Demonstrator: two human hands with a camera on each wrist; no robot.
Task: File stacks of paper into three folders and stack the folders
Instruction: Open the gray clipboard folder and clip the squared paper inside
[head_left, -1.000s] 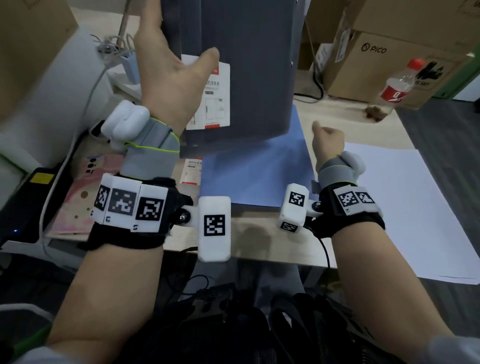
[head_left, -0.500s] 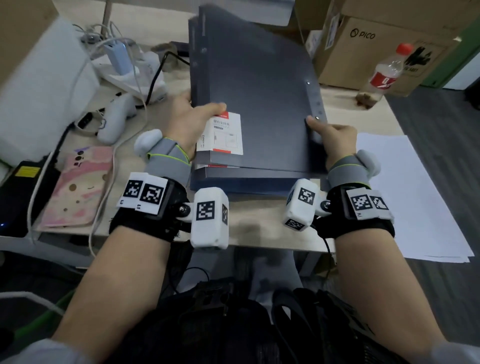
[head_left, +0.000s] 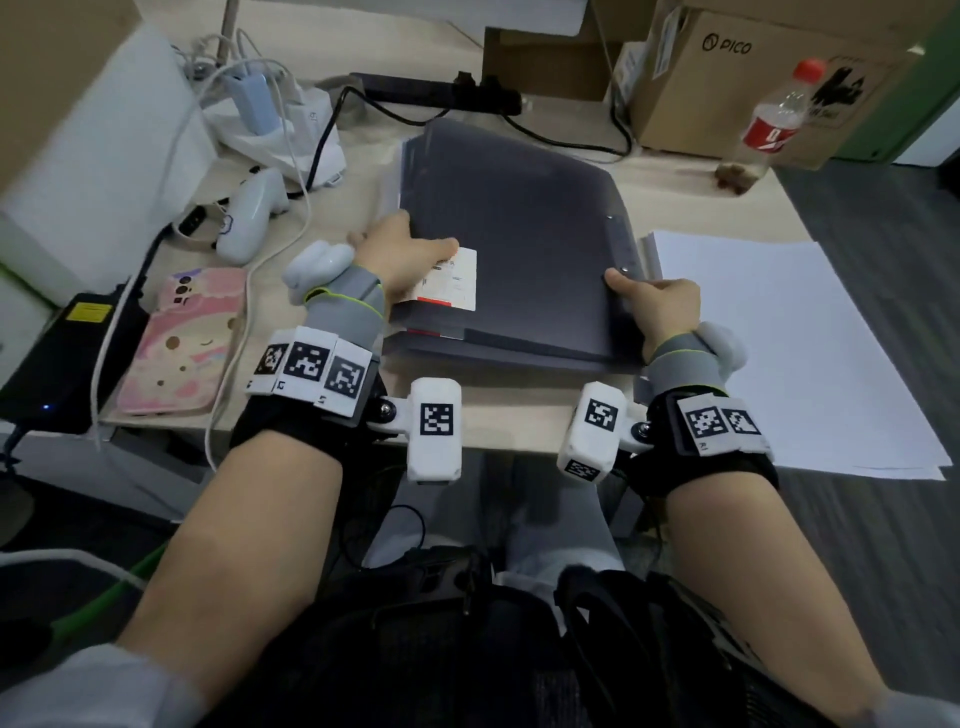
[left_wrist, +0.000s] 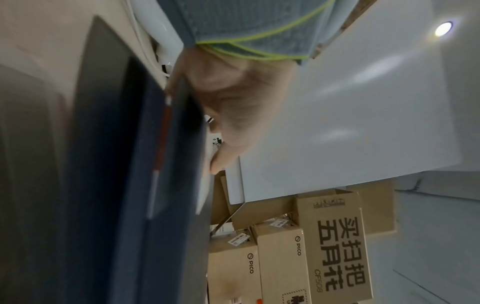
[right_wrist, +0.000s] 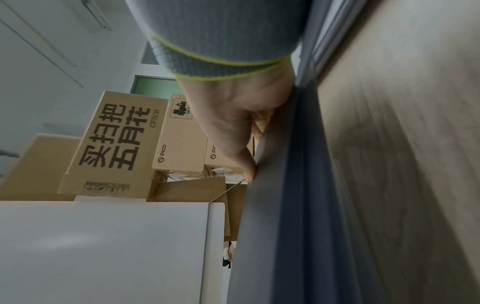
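So both hands are on the top folder (head_left: 519, 244) right now, one per side edge. Left hand (head_left: 402, 254) has its thumb laid over the cover by the white label (head_left: 451, 280), with the other fingers down past the left edge, so it's pinching that side. Right hand (head_left: 657, 306) does the same on the right edge, thumb on top near the rivets, fingers curled under as far as I can tell from the wrist view. The folder sits on the desk (head_left: 509, 421) straight ahead of the person, on top of at least one more dark folder (head_left: 498, 356) whose near edge pokes out below it; can't tell if there's a third. Its long axis runs away from the body, angled a bit to the right, and the two hands are about equally close, both near the front end. I'd guess what's left is squaring the top one over the ones below, so the shove is mostly a small twist, with both hands sharing it. Loose paper (head_left: 779, 338) lies just right of the stack, almost touching it.
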